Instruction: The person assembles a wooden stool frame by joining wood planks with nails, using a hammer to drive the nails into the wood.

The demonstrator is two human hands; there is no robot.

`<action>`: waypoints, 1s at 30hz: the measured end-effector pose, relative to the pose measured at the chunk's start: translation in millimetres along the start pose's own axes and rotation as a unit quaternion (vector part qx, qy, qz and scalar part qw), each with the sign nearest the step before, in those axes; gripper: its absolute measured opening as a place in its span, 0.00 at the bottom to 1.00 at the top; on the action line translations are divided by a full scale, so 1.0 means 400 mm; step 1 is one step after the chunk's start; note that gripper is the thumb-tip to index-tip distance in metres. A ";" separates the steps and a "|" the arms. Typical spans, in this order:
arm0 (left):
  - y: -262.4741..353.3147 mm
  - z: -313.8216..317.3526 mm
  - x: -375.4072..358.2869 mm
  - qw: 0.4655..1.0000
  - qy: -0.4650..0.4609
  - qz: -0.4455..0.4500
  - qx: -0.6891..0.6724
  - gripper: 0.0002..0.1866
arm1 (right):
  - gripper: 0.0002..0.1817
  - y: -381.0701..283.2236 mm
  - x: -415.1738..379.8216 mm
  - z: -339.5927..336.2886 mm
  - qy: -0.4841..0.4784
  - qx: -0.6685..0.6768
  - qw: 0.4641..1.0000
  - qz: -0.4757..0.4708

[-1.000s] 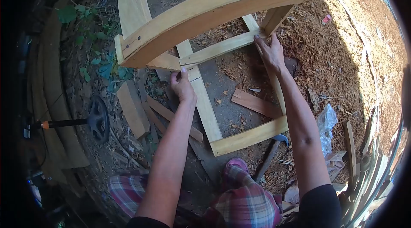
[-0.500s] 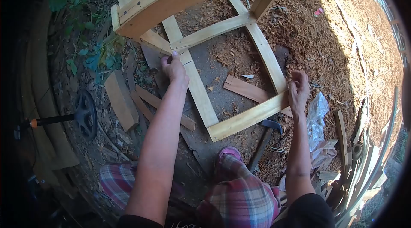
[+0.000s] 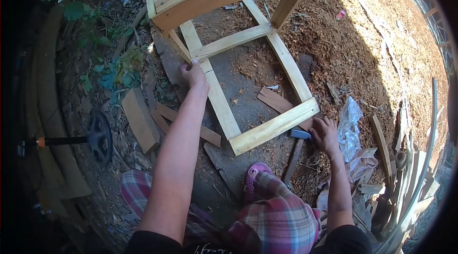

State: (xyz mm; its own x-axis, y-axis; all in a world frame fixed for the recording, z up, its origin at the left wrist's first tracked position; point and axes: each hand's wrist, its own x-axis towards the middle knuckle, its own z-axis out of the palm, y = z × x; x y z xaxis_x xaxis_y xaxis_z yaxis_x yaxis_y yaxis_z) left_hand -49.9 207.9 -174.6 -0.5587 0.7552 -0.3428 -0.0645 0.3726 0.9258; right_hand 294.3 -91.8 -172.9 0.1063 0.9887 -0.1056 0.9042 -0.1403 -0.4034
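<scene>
Left hand (image 3: 193, 73) clamped on wooden frame (image 3: 248, 65) side rail, on bare ground; right hand (image 3: 324, 132), fingers loosely apart, reaching hammer (image 3: 296, 146) beside near corner; risks frame tipping, one-handed grip slipping

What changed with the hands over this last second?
The right hand let go of the far joint of the wooden frame, came back along its right side and dropped to the hammer on the ground; whether it grips it is unclear. The left hand stayed on the left rail.
</scene>
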 end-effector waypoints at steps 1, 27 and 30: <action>-0.007 0.000 -0.008 1.000 0.001 -0.006 -0.004 0.16 | 0.21 0.024 -0.020 0.001 0.000 -0.002 1.000 -0.001; -0.171 0.073 -0.283 0.994 0.025 -0.022 -0.103 0.22 | 0.25 -0.507 0.553 0.205 -0.104 0.459 0.882 -0.020; -0.149 0.027 -0.280 0.994 -0.004 -0.003 -0.108 0.23 | 0.24 -0.507 0.563 0.192 -0.108 0.512 0.852 -0.017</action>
State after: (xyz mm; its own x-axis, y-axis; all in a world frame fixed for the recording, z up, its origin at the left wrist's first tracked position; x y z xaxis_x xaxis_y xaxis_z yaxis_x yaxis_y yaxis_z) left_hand 25.3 106.8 -193.1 -0.5512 0.7578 -0.3490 -0.2444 0.2533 0.9360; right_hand 103.1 155.1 -184.8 -0.0910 0.9757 -0.1993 0.0590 -0.1944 -0.9791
